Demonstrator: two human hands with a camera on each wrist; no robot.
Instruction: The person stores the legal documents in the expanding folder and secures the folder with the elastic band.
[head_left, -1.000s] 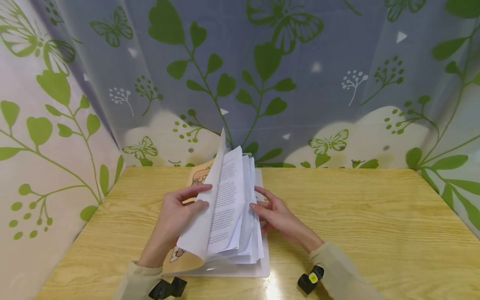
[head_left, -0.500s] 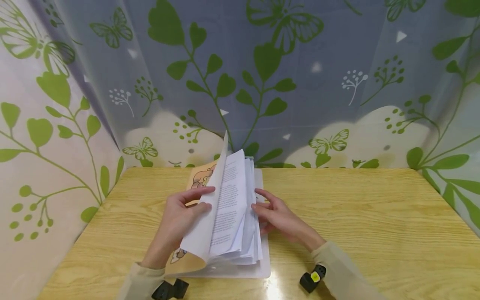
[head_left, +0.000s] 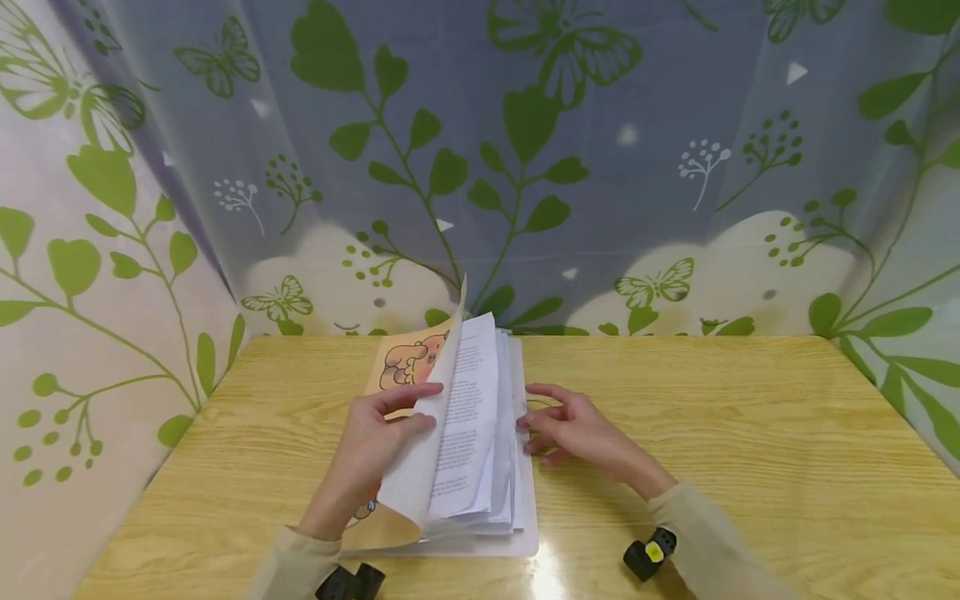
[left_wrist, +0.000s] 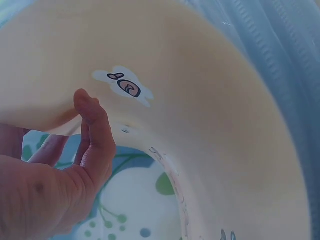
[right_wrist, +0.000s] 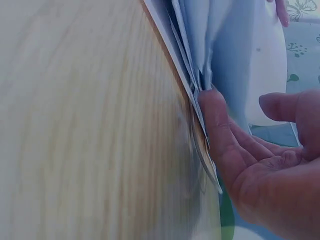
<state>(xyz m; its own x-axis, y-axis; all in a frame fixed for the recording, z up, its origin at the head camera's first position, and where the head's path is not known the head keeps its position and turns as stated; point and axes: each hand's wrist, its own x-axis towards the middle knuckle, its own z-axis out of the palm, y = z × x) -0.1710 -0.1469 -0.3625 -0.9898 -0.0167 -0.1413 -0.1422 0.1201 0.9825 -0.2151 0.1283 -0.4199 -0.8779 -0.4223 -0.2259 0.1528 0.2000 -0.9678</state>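
Observation:
A file folder with an orange cartoon-bear cover (head_left: 411, 360) lies partly open on the table, its front cover raised and bent. My left hand (head_left: 375, 437) pinches the cover near its free edge; in the left wrist view the cover (left_wrist: 210, 100) curves away from the fingers. Inside is a thick stack of printed sheets (head_left: 465, 417), their right edges loose and uneven. My right hand (head_left: 585, 433) is at the folder's right side, fingers loosely bent. In the right wrist view its fingertip is right at the sheet edges, and the thumb (right_wrist: 280, 107) stands apart.
The folder rests on a light wood-grain table (head_left: 720, 433). A curtain (head_left: 637, 167) with green leaves and butterflies hangs behind and at both sides. Each wrist carries a small black camera (head_left: 648, 554) over a beige sleeve.
My left hand has moved slightly right and down with the cover, showing more of the bear. My right hand has drawn back right from the sheets, its thumb off them.

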